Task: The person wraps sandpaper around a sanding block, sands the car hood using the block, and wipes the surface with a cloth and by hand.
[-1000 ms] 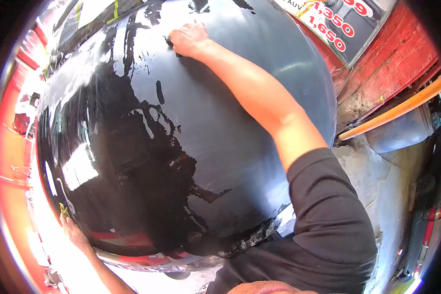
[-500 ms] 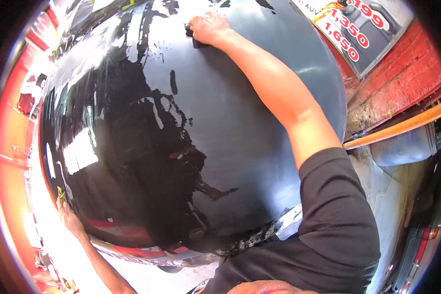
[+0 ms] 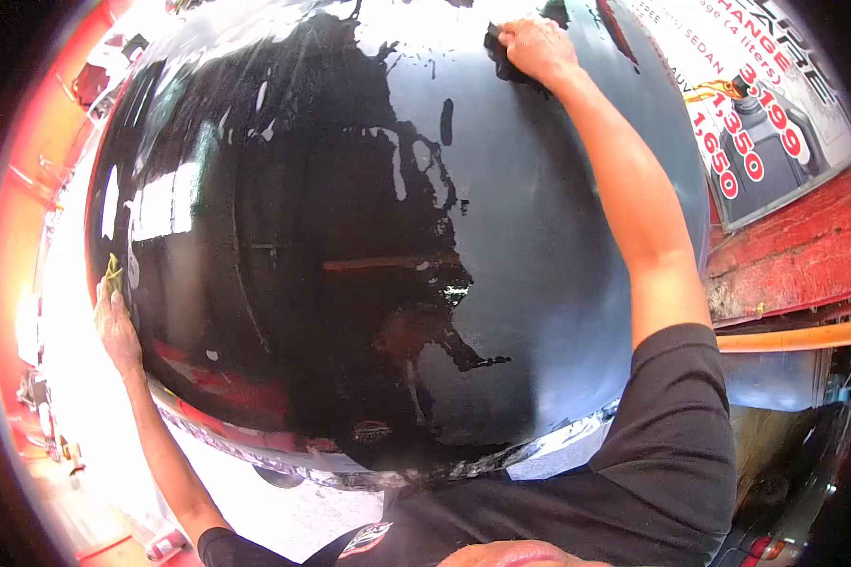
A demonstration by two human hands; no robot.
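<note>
A large black curved car panel point(image 3: 539, 312) fills the middle of the view. Its left part is wet and glossy; the right part looks dull grey, with a ragged border between the two. At the far right of the panel, my right hand point(image 3: 542, 49) presses a dark pad point(image 3: 494, 40) flat on the surface, fingers closed over it. My left hand point(image 3: 116, 329) is at the panel's left edge, fingers closed on a yellow-green cloth point(image 3: 113, 272). Much of the cloth is hidden or too small to make out.
A price sign point(image 3: 756, 123) hangs on a red wall point(image 3: 794, 255) to the right. Below it runs an orange bar point(image 3: 790, 337). Red surfaces point(image 3: 38, 227) and blurred items stand along the left. My torso leans against the panel's near edge.
The view has swung, so the panel and sign sit farther right. My right hand with the pad has slid slightly right and nearer across the dull area. My left hand stays at the left edge.
</note>
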